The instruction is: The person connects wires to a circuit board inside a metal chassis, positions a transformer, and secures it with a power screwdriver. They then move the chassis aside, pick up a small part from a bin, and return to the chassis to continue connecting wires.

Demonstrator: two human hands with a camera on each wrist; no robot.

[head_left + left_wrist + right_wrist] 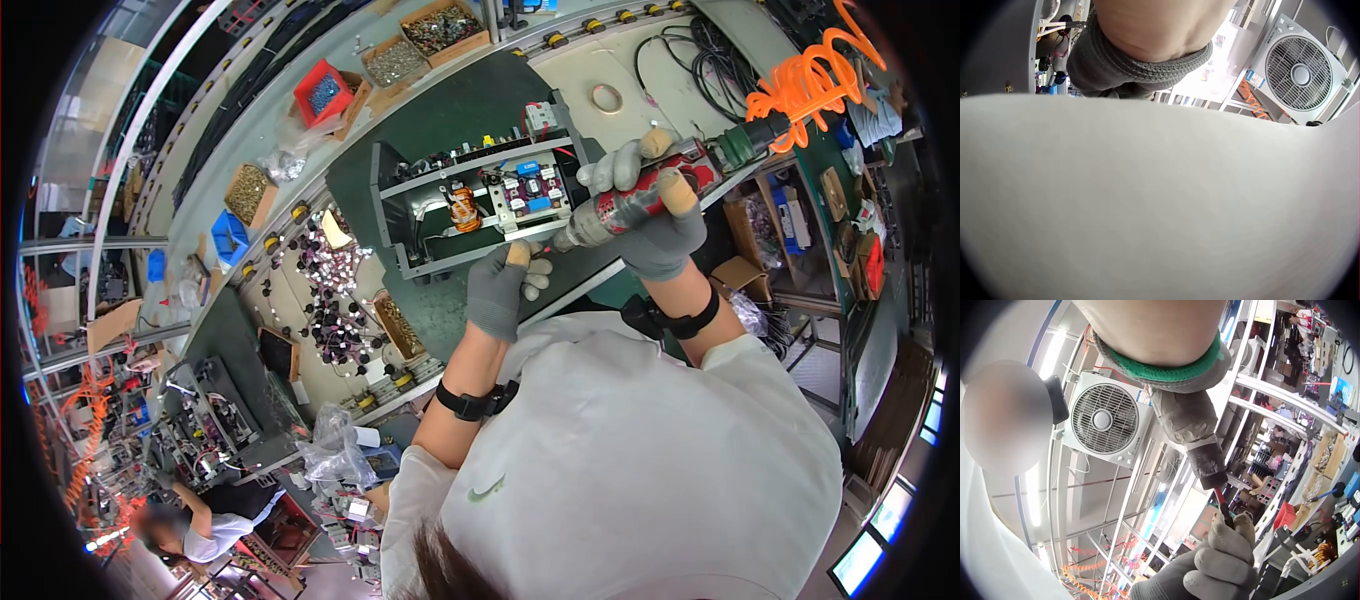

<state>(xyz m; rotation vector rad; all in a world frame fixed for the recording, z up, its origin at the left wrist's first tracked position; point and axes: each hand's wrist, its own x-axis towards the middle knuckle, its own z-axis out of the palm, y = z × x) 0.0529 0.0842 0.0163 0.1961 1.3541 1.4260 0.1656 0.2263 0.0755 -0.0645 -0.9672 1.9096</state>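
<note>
Red-grey power driver, open metal chassis

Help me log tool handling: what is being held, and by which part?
The right hand grips the power driver around its body; the left hand pinches the bit toward its tip.

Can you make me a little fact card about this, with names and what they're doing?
Left hand: grey-gloved, pinching the driver's thin red-and-black tip
Right hand: grey-gloved, gripping the driver
Tool: red-and-grey power driver
Behind tool: coiled orange hose
Work: open dark-grey metal case on a dark-green tabletop
Inside case: round copper-orange coil
</note>
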